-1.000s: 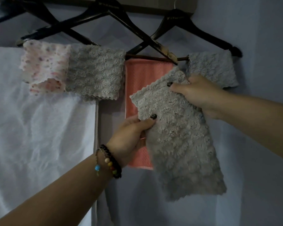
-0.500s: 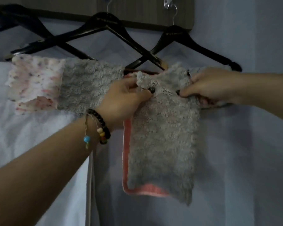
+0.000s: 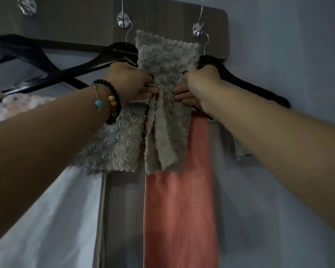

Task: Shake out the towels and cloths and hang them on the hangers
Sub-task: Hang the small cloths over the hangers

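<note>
At the far left edge of the frame a white sheet hangs down, and just above it a pink speckled cloth peeks out behind the left forearm. Three metal hooks show along the wooden board at the top: one at the upper left, one near the middle and one to the right. Black hangers cross in the upper left; at least three can be counted, the crossed ones at left and one at right, though how many overlap at left I cannot tell.

Three grey cloths are in view. One grey cloth hangs left of centre, partly behind the left wrist, which wears two bracelets. The left hand is curled, pinching the left edge of the middle grey cloth in the upper centre of the frame. That cloth stands up above the hands, in front of the board, and its lower part hangs down in folds over a salmon towel, the only one of that colour, which runs to the bottom edge. The right hand is also curled, gripping the cloth's right edge; its fingertips press on the fabric. A third grey cloth shows right of centre, mostly hidden behind the right forearm.
</note>
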The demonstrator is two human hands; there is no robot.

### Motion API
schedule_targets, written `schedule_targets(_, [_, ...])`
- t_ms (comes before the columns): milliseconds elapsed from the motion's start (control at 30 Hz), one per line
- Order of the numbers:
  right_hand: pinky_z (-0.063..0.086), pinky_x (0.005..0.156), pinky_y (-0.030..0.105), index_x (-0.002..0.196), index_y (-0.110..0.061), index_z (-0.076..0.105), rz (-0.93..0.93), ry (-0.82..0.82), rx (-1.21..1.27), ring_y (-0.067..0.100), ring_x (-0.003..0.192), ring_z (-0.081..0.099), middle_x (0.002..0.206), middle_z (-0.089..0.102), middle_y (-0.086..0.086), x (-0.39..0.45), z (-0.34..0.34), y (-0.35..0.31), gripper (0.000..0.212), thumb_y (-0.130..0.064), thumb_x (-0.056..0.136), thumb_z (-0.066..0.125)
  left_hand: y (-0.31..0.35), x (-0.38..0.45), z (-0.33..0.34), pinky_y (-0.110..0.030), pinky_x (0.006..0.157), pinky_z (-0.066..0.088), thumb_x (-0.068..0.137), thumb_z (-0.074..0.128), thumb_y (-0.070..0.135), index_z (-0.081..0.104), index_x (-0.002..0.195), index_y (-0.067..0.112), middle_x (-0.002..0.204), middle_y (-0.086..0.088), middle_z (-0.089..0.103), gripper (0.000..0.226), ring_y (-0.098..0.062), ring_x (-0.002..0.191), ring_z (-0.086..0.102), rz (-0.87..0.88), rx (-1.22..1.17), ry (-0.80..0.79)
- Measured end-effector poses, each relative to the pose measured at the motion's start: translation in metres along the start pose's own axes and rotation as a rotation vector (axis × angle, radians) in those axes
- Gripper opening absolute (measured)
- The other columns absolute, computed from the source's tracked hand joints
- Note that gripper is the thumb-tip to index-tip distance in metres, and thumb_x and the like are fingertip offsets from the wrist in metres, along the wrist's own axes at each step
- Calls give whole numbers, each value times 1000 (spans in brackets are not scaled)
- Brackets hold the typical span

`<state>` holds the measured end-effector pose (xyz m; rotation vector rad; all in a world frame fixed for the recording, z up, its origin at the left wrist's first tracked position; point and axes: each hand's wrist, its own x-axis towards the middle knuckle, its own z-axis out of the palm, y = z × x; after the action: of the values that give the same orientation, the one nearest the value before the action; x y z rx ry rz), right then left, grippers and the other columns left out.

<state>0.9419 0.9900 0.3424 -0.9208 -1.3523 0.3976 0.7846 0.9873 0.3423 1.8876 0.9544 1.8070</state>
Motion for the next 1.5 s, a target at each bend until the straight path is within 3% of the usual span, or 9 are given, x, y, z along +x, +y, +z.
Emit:
schedule_targets(133, [56, 65, 37, 89, -7, 55, -284, 259, -163, 26, 76, 66, 92, 69, 17, 6, 11, 16, 11, -15, 91, 48, -15, 3, 3, -34, 67, 62, 94, 58, 10, 64, 98, 13, 94, -14, 73, 7, -21, 78, 73, 64, 80, 16])
schedule_targets(233, [45, 53, 14, 105, -8, 42, -422, 198, -178, 10, 71, 55, 85, 57, 4, -6, 8, 28, 18, -8, 90, 52, -24, 5, 0, -40, 64, 60, 83, 66, 26, 61, 93, 19, 87, -6, 69, 14, -24, 76, 69, 232, 243, 112])
schedule_targets(467, [31, 47, 17, 89, -15, 36, -625, 193, -369, 2, 61, 41, 71, 42, -9, -14, 14, 63, 26, -18, 87, 62, -34, 0, -7, -25, 40, 19, 92, 52, 27, 33, 49, 13, 49, -3, 32, 49, -13, 45, 26, 262, 640, 244])
schedule_targets(633, [36, 63, 33, 96, -17, 43, -804, 26, -691, 25, 78, 55, 84, 54, -1, -13, 20, 77, 14, -29, 91, 49, -26, 5, -8, -26, 48, 32, 93, 51, 28, 52, 57, 9, 59, -3, 48, 41, -18, 57, 43, 124, 598, 206])
schedule_targets(800, [40, 90, 37, 127, -16, 52, -883, -90, -889, 26, 110, 55, 121, 60, 5, -17, 19, 69, 37, -33, 96, 43, -14, -2, -14, -20, 55, 37, 100, 37, 33, 61, 62, 16, 67, 1, 64, 48, -14, 69, 59, 165, 593, 81])
schedule_targets(867, [33, 83, 33, 107, -19, 57, -931, -119, -920, 22, 102, 53, 107, 58, 1, -21, 17, 63, 25, -34, 97, 39, -10, -5, -19, -23, 70, 49, 96, 47, 37, 69, 66, 17, 76, 0, 71, 43, -14, 79, 64, 151, 578, 27])
schedule_targets(1000, [18, 64, 25, 74, -20, 44, -873, -154, -967, 13, 75, 43, 75, 41, -9, -37, 13, 39, 28, -36, 97, 39, 2, -18, -35, -30, 82, 54, 82, 70, 32, 72, 86, 17, 88, 0, 70, 15, -12, 87, 64, 212, 630, -66])
schedule_targets(1233, [39, 54, 28, 76, -15, 56, -641, -393, -1108, 17, 66, 53, 72, 54, 1, -54, 2, -25, 34, -48, 87, 52, 36, -38, -58, -19, 79, 47, 74, 76, 43, 74, 90, 31, 96, 14, 69, 21, -3, 93, 61, 253, 777, -286])
schedule_targets(1500, [54, 85, 39, 109, -20, 64, -303, -563, -1288, 19, 93, 63, 105, 62, -2, -51, -2, -73, 53, -56, 70, 70, 53, -40, -51, -37, 96, 51, 75, 77, 37, 66, 115, 27, 107, 10, 71, 43, -13, 99, 67, 137, 870, -583])
